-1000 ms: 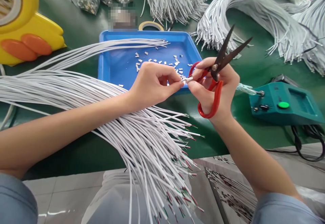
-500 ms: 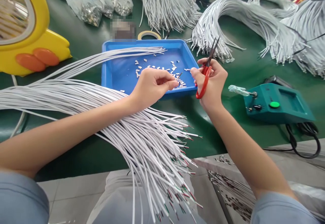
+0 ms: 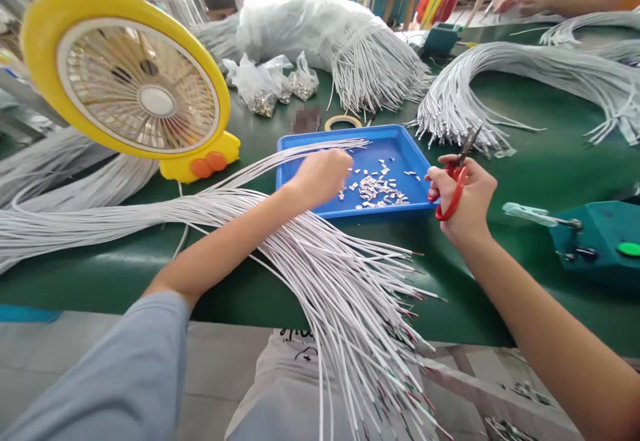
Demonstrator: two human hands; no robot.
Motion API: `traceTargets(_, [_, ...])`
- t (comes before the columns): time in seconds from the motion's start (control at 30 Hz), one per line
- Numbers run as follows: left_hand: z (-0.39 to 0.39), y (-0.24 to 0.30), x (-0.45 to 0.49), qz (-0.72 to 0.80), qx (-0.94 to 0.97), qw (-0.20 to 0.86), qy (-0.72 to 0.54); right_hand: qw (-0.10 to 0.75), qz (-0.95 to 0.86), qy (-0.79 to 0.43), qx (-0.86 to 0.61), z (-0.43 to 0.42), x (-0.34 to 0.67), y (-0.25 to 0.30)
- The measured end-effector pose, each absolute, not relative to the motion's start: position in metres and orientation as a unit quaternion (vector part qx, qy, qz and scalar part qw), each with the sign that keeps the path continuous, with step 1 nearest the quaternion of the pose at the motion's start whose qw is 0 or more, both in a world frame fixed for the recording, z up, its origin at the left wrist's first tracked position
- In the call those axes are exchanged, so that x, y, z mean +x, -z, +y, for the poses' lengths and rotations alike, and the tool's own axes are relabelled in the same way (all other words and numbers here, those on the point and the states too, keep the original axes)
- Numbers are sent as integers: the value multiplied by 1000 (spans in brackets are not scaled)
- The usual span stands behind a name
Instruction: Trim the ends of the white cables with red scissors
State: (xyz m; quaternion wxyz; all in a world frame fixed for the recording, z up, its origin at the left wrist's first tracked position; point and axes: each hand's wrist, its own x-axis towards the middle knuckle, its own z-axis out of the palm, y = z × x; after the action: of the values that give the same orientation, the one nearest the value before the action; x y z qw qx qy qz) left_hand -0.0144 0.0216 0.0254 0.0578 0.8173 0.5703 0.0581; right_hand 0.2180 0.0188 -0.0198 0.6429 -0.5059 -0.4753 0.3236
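Note:
My right hand grips red-handled scissors, their dark blades pointing up and away beside the tray's right edge. My left hand is closed over the blue tray, slightly blurred, and what its fingers hold is hidden. Close by it, a few white cables lie with their ends in the tray. White offcuts are scattered on the tray floor. Under my left forearm spreads a large bundle of white cables, its stripped ends showing red and green wires and hanging past the table edge.
A yellow fan stands at left. Behind the tray are a tape roll, bags of small metal parts and a wrapped cable bundle. More cables and a green device lie right. A co-worker's hands show far right.
The view has tilted up and turned left, showing more of the fan. My left hand has moved from the tray's front, near the scissors, towards the cables in the tray. The scissors stay in my right hand.

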Motion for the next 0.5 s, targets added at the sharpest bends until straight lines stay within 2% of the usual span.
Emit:
traceTargets(0.03, [33,-27,-26,639,768,21,-38,641,-478,-323,-506,18,217,20])
traceTargets(0.13, [62,-24,-53,696,718,-7,-5,641,-479,-329,-501,16,216,20])
traceTargets(0.33, [77,-9,-64,701,713,-3,-12,641,-471,-351,-494,11,215,17])
traceTargets(0.5, [71,-13,-61,706,703,22,-82,653,-457,-361,-485,8,216,15])
